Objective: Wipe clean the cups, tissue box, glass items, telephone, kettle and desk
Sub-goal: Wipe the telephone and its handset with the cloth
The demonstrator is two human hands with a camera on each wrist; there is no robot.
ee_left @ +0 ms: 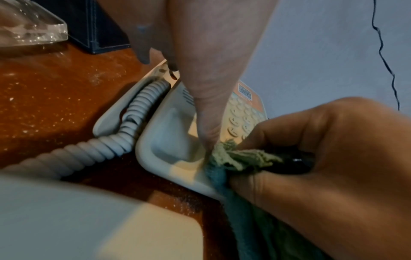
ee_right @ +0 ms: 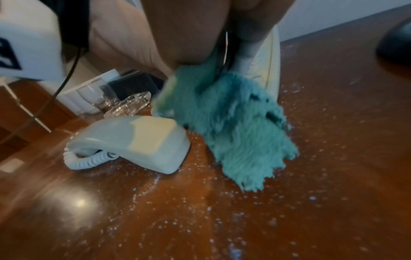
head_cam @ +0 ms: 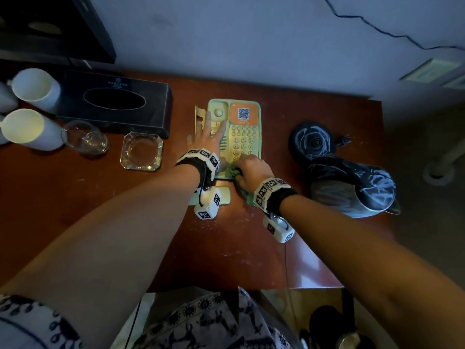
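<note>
A cream telephone base (head_cam: 245, 137) with an orange label sits mid-desk. My left hand (head_cam: 210, 133) lies flat on its cradle, fingers straight, holding it down. My right hand (head_cam: 251, 170) grips a bunched green cloth (ee_right: 235, 126) against the base's near edge below the keypad (ee_left: 240, 119). The handset (ee_right: 135, 140) lies off the cradle on the desk, its coiled cord (ee_left: 124, 126) running along the base's left side. White dust speckles the brown desk (ee_right: 289, 202).
Left of the phone stand a glass ashtray (head_cam: 141, 151), a drinking glass (head_cam: 85, 137), a black tissue box (head_cam: 115, 103) and two white cups (head_cam: 27, 128). Right of it the kettle base (head_cam: 313, 142) and the dark kettle (head_cam: 354, 187) lie near the desk edge.
</note>
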